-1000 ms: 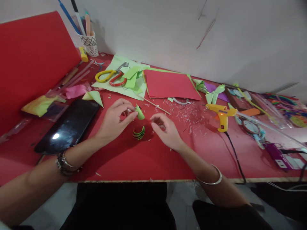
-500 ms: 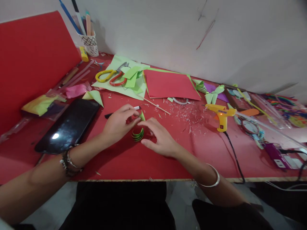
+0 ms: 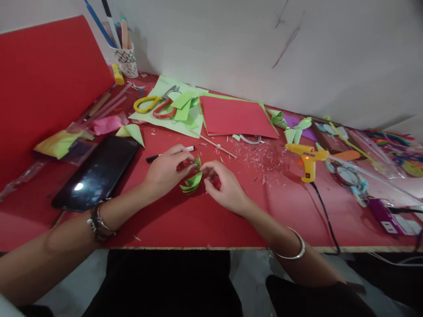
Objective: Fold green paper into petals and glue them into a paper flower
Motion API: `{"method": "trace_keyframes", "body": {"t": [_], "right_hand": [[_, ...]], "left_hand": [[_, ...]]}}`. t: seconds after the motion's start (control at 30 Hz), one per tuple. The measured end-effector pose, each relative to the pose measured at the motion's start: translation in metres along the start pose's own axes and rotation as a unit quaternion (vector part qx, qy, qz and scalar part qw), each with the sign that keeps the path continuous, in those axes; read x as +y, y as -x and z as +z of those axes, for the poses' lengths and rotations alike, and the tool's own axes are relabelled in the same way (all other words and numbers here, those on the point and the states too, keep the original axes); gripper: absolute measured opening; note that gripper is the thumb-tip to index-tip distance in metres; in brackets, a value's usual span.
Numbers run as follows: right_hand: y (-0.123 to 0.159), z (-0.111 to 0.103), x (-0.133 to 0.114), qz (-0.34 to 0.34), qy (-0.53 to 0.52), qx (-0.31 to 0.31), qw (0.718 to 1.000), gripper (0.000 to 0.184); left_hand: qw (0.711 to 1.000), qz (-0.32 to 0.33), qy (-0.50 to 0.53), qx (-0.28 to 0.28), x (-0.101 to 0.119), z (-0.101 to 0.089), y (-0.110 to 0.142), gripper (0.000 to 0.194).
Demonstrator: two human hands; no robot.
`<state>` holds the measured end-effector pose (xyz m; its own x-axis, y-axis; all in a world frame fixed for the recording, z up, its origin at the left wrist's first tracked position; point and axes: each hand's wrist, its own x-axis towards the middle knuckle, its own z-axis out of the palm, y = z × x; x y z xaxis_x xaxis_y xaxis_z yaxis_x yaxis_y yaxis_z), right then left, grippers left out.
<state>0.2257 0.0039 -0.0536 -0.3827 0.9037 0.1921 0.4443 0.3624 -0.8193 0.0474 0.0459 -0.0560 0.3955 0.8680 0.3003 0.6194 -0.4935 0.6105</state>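
Observation:
A small green paper piece point(image 3: 192, 181) of several curved, overlapping strips sits between my hands above the red tabletop. My left hand point(image 3: 170, 170) is closed at its upper left side, thumb and fingertips pinching the paper; the exact grip is partly hidden. At the right edge of the paper is my right hand point(image 3: 224, 187), its fingers bent and its thumb apart from them, the index fingertip at or very near the paper. Behind my left hand lies a black and white marker point(image 3: 153, 158). A thin wooden stick point(image 3: 218, 146) lies beyond the hands.
Left is a black phone point(image 3: 99, 171). Scissors point(image 3: 148, 105) rest on light green paper point(image 3: 185, 125), beside red sheets point(image 3: 234, 116). At right, a yellow glue gun point(image 3: 307, 160) trails a black cord point(image 3: 325, 220) over the table edge. Paper scraps point(image 3: 261, 160) are scattered nearby.
The green paper piece has turned, so its strips now show broader and tilted. My right hand has shifted slightly right, its fingers drawn back from the top of the paper.

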Motion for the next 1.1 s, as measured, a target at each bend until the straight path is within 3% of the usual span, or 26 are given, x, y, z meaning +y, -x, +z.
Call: {"method": "trace_keyframes", "body": {"t": [0.1,0.3,0.4,0.57,0.87,1.1], "right_hand": [[0.0003,0.0011,0.0001,0.037,0.001,0.023,0.999,0.020],[0.0002,0.0070,0.0000,0.096,0.067,0.012,0.993,0.031],[-0.0004,0.0049,0.0007,0.061,0.070,0.007,0.996,0.027],[-0.0009,0.0016,-0.0004,-0.013,0.074,-0.069,0.995,0.015],[-0.0009,0.0010,0.0003,-0.002,0.058,-0.084,0.995,0.043],[0.0002,0.0018,0.0037,-0.026,0.089,-0.087,0.992,0.013]], "left_hand": [[1.000,-0.005,-0.003,-0.007,0.0008,0.0004,0.0003,0.010],[0.999,0.015,-0.010,-0.038,0.0030,0.0014,0.0008,0.012],[0.999,0.010,-0.008,-0.049,0.0036,0.0010,0.0011,0.008],[1.000,-0.007,-0.010,-0.018,0.0030,-0.0001,0.0017,0.013],[1.000,-0.014,-0.006,-0.002,0.0031,-0.0033,0.0006,0.016],[1.000,-0.005,0.001,0.007,0.0030,-0.0030,0.0007,0.016]]}}
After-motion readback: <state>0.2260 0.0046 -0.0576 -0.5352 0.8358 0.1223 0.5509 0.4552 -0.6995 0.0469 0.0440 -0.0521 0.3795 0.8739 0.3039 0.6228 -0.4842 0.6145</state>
